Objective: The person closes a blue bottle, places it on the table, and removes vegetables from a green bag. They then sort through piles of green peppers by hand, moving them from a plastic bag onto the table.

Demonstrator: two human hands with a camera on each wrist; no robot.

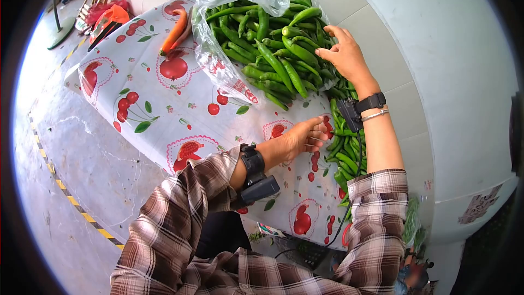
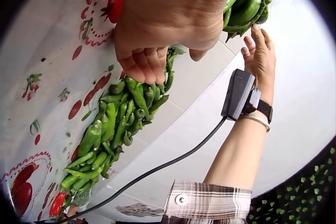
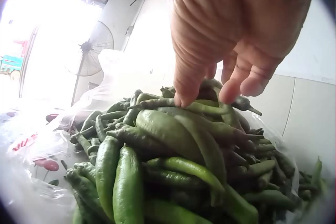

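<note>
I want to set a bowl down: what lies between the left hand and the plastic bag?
Only printed tablecloth lies between the left hand and the plastic bag; the head view shows that stretch bare.

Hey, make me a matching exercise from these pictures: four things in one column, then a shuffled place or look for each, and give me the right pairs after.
1. Tablecloth
2. Plastic bag
3. Right hand
4. Left hand

A. At the edge of the heaped green peppers
B. Clear, open, around the green peppers
C. Printed with red fruit
D. Apart from the bag

Pairs: 1-C, 2-B, 3-A, 4-D
</note>
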